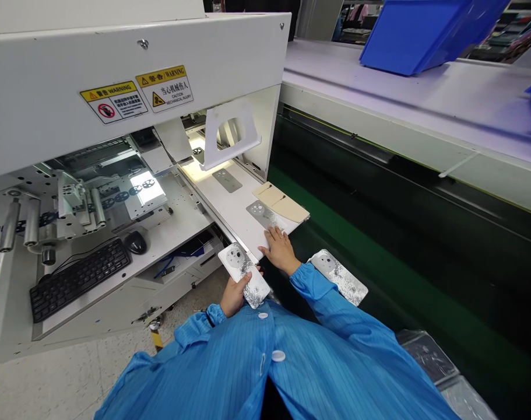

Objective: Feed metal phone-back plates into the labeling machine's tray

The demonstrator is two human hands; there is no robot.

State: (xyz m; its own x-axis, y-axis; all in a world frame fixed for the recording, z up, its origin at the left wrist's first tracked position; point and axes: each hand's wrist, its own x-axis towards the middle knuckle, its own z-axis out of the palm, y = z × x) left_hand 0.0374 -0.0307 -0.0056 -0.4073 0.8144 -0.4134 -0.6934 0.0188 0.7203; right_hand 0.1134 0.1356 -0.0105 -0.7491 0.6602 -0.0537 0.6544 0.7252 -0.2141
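Observation:
My left hand holds a white marbled phone back cover near my chest, camera-hole end pointing away. My right hand rests flat on the white feed tray of the machine, fingers touching a grey marbled cover that lies there. A beige guide plate sits just beyond that cover. Another grey cover lies farther up the tray near the lit opening. A third marbled cover lies on the dark conveyor to the right of my right sleeve.
A white machine housing with yellow warning labels overhangs the tray. A black keyboard and mouse sit on its lower shelf. The green conveyor belt runs right; blue bins stand on the far table.

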